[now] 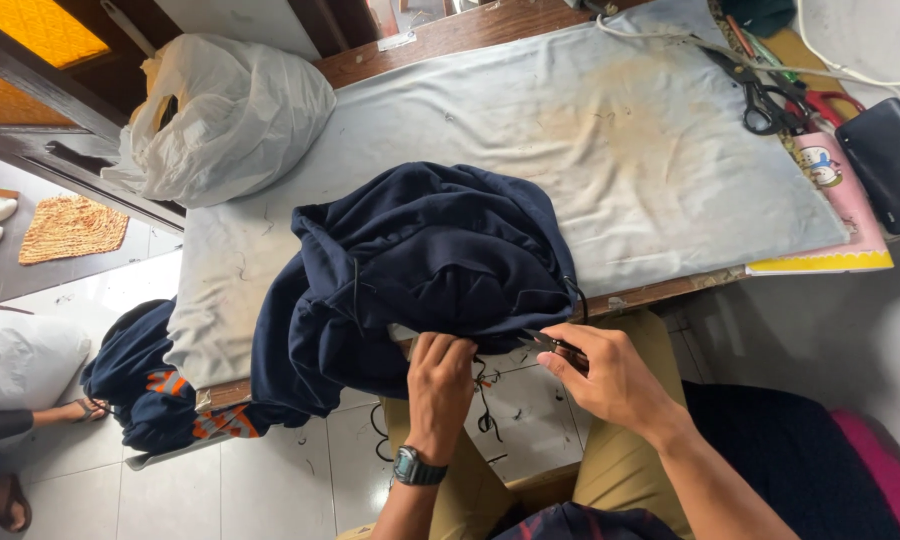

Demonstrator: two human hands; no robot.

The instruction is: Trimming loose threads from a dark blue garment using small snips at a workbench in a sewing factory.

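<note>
Navy cloth, soft and thick like a sweatshirt, is heaped on the near side of a padded table: the garment spills over the table's front edge and hangs toward the person's lap. The left hand, with a watch on its wrist, has its fingers closed in a pinch on the garment's lower edge, just where a pale inner strip shows. The right hand is closed around a small thread snipper, whose dark tip points at that same pinched edge, just beside the left fingers.

The garment looks limp and fairly heavy for cloth; it will sag and slide off the edge if let go, so a hold close to the seam, with the bulk resting on the table, seems the steadiest. It is not fragile, though the snipper's tip could nick the fabric.

Bare room lies behind the heap: the pale, stained cover stretches well clear toward the far edge. At the far right lie large scissors, a pink-and-yellow book and a dark case, well apart from the hands. A stuffed white bag sits at the far left corner. More navy cloth with orange stripes hangs off the left end, near the tiled floor, where loose threads lie.
</note>
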